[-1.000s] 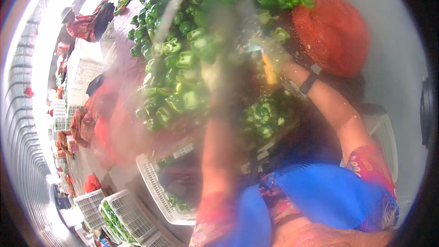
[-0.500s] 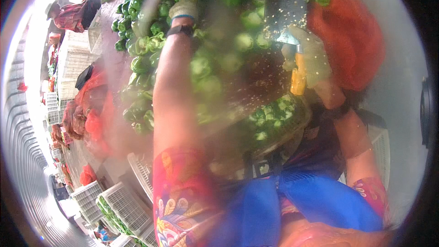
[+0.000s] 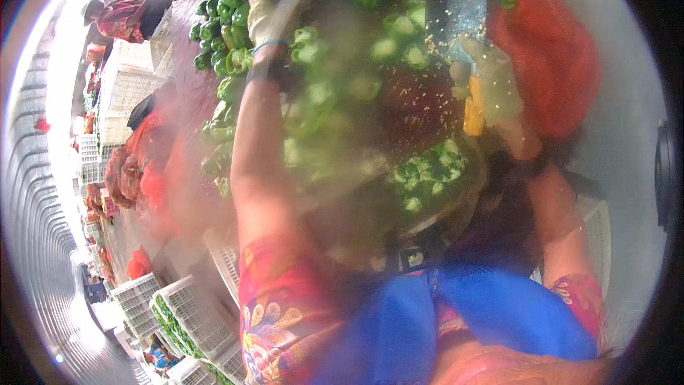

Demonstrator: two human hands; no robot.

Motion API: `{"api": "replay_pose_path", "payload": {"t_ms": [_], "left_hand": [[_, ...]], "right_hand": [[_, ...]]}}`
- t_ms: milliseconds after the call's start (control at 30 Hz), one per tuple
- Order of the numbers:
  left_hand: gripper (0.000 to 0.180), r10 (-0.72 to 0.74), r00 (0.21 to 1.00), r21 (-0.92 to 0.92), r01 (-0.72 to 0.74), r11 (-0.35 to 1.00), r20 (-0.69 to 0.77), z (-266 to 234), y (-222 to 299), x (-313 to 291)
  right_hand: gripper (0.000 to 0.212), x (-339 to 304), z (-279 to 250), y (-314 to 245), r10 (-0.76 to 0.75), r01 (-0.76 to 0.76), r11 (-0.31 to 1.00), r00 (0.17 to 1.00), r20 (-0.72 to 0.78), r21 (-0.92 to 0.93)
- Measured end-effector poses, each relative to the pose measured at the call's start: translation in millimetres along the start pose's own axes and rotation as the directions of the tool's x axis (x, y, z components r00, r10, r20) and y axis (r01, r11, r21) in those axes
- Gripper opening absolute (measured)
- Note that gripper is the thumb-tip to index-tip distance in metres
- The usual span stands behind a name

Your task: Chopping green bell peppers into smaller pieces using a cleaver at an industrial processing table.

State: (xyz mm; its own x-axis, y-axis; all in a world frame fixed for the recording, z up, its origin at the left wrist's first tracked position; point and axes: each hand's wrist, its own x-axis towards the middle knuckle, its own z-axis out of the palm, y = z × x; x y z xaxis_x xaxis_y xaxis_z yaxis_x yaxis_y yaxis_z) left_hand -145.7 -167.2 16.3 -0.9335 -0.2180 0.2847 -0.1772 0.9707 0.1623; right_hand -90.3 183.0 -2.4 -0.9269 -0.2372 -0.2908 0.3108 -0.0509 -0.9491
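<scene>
My left hand (image 3: 262, 18), in a pale glove, reaches into a pile of whole green bell peppers (image 3: 231, 3) at the upper left. Its fingertips lie among the peppers behind a blurred streak, so their grip is unclear. At the right, my gloved right hand (image 3: 491, 78) is closed round the yellow handle of a cleaver (image 3: 456, 3). The wide blade points away from me, dotted with pale seeds. Left of the blade lie pale-green cut peppers (image 3: 402, 36). Nearer my body, chopped green pepper pieces (image 3: 431, 175) fill a container whose edges are partly blurred.
A red mesh sack (image 3: 548, 50) bulges to the right of the cleaver. Seeds scatter over the dark red work surface (image 3: 413, 103). White plastic crates (image 3: 192, 314) and red sacks (image 3: 149, 185) stand at the left. Another person (image 3: 128, 18) is at the far upper left.
My left hand has shifted left and slightly away across the whole peppers, its wrist turning. My right hand and the cleaver have moved slightly right and away.
</scene>
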Motion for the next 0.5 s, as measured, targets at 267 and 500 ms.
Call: {"api": "replay_pose_path", "payload": {"t_ms": [267, 500], "left_hand": [[0.053, -0.075, 0.969, -0.499, 0.187, 0.846, 0.237, -25, 83, -216], [0.064, -0.301, 0.94, -0.481, 0.342, 0.807, 0.162, 40, 113, -244]], "right_hand": [[0.029, -7, 10, 9, -0.024, 0.052, 0.977, 0.991, 0.134, -0.205], [0.03, -39, -4, 26, -0.052, 0.221, 0.841, 0.942, 0.331, -0.495]]}}
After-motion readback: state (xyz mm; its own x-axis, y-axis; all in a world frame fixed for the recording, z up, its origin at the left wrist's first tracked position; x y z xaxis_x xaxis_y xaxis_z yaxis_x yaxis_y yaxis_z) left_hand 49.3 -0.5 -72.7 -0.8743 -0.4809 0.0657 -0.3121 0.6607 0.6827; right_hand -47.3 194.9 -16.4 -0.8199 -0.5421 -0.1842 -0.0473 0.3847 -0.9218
